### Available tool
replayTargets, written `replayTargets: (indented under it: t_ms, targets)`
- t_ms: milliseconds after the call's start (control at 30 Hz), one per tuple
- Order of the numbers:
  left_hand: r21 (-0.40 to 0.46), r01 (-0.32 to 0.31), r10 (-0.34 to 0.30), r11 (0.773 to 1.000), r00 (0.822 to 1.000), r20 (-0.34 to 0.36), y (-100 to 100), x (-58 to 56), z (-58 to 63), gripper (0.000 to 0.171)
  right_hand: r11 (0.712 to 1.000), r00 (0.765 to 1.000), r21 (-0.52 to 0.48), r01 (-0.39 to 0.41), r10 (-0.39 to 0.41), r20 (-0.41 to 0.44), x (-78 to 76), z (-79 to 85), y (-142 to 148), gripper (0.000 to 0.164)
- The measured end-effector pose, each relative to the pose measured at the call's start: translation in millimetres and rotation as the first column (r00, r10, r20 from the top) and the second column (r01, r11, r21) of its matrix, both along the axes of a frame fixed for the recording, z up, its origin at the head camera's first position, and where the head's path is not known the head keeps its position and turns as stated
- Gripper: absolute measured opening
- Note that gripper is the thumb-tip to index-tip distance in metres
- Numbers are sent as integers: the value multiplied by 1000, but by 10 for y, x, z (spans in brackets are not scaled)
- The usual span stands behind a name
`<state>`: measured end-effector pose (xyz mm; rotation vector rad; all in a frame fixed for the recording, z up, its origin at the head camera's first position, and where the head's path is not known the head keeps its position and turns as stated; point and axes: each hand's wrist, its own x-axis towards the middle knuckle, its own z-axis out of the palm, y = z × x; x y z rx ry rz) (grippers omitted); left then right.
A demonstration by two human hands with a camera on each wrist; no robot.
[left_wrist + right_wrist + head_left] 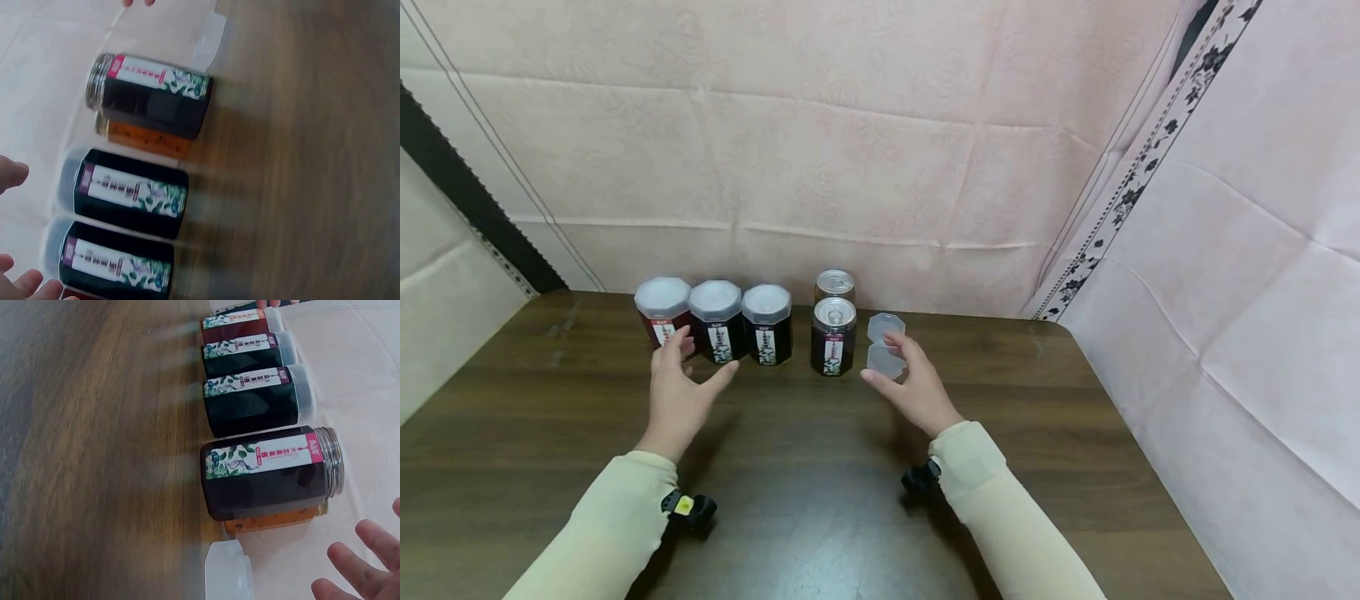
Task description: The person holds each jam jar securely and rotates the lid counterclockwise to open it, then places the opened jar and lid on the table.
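The left grip [679, 392], a bare hand with thumb and fingers parted wide, is well to the left of the uncapped dark jar [833, 354], close to the lidded jars. It has hold of nothing, though whether a fingertip brushes a jar is hard to tell. The right grip [919, 390], likewise spread and empty, is to the right of the uncapped dark jar, beside the front loose lid [880, 358] and the rear loose lid [884, 324], both translucent.

The uncapped dark jar stands upright, its threaded neck [331, 459] bare. Just behind it stands an amber jar [835, 282], also without a translucent lid. To the left of the uncapped dark jar, across a gap, come a near lidded jar [767, 333], a middle lidded jar [718, 321] and, farthest off, a reddish lidded jar [658, 308].

The lid work looks partway: three jars covered, two bare, two lids lying off. Whether lids are going on or coming off cannot be told.

Brown wooden counter [790, 475] spreads in front of the uncapped dark jar; pale cloth [850, 158] hangs behind it.
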<state>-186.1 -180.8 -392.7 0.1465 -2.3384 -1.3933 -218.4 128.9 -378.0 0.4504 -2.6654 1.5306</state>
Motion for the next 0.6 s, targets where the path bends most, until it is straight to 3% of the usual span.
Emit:
replayTargets:
  t_ms: [367,600]
  targets:
    - [32,-66,65,997,998,25,-221,20,29,80,998,998,35,-57,58,-26,6,43,-150,65]
    - [36,-100,98,994,994,51,-339,-3,-19,79,996,995,32,-88,90,-42,-1,72,-229,62]
